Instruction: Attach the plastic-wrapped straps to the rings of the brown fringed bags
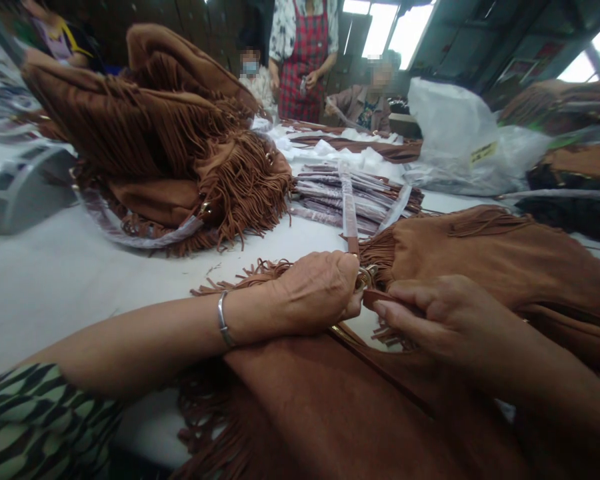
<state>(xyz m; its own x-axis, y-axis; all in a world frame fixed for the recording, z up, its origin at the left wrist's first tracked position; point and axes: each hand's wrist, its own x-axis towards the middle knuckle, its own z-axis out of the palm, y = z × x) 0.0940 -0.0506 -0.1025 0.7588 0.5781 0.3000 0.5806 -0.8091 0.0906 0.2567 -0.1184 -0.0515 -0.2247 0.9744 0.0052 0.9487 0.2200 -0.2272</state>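
Observation:
A brown suede fringed bag lies across the table right in front of me, its zipped opening facing up. Over that opening my left hand is closed on a strap, which is wrapped in clear plastic and rises away from the fist. Gold-coloured metal hardware shows at the thumb side of this hand. My right hand pinches a short brown leather tab close to the hardware. What lies inside the left fist is hidden.
Several fringed bags are heaped at the left, and another brown bag lies at the right. Behind sits a bundle of plastic-wrapped straps. A clear plastic bag is at back right, a grey tape dispenser far left. People stand or sit across the table.

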